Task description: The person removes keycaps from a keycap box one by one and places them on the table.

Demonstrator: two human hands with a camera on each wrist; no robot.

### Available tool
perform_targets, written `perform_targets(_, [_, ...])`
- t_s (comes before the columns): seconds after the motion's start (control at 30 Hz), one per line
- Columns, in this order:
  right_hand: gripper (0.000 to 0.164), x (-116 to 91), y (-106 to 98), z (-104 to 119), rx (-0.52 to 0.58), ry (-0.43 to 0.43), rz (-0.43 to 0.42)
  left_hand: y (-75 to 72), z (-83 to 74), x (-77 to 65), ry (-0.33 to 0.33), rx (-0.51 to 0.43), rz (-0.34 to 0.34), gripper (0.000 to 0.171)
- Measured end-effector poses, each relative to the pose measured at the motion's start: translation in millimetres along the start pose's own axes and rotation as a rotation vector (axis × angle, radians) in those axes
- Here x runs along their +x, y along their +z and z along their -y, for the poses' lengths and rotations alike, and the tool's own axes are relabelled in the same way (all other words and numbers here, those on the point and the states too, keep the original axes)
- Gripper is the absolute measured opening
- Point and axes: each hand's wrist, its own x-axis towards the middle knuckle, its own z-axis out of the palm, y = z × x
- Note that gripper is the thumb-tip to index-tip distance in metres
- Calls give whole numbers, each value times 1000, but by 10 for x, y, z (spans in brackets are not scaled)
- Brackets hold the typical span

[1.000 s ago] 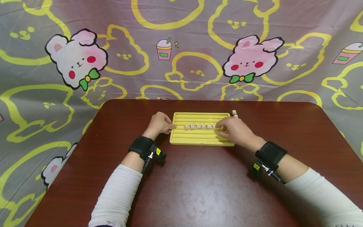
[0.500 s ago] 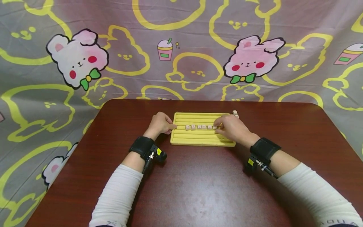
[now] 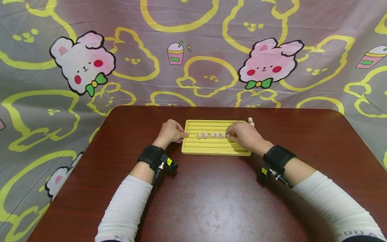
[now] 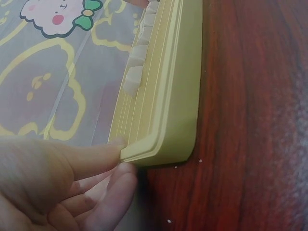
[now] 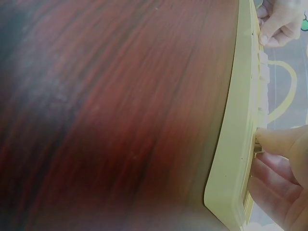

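Note:
A yellow ridged tray lies on the table, and a row of small cream tiles with faint marks stands along one of its middle grooves. My left hand pinches the tray's left edge; in the left wrist view the thumb lies on the rim with fingers beneath. At the right end of the row, my right hand pinches a tile between thumb and fingers. That tile is mostly hidden by the fingertips, both from the head and in the right wrist view.
Loose cream tiles sit on the dark wooden table just beyond the tray's back right corner, partly behind my right hand. A patterned cloth with cartoon rabbits hangs along the table's far edge.
My right hand has moved a little left along the groove, bringing its tile close to the end of the row. The left hand keeps its place on the tray's edge.

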Motion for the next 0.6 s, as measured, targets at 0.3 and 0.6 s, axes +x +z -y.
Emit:
perform_targets(0.3, [10,18,-11,19,15,-18,-2,-9,-6,-22,36,-15,-1,26])
perform_targets(0.6, [9,13,-26,16,42,1,-1,-6,8,-23,42,-12,-4,24])
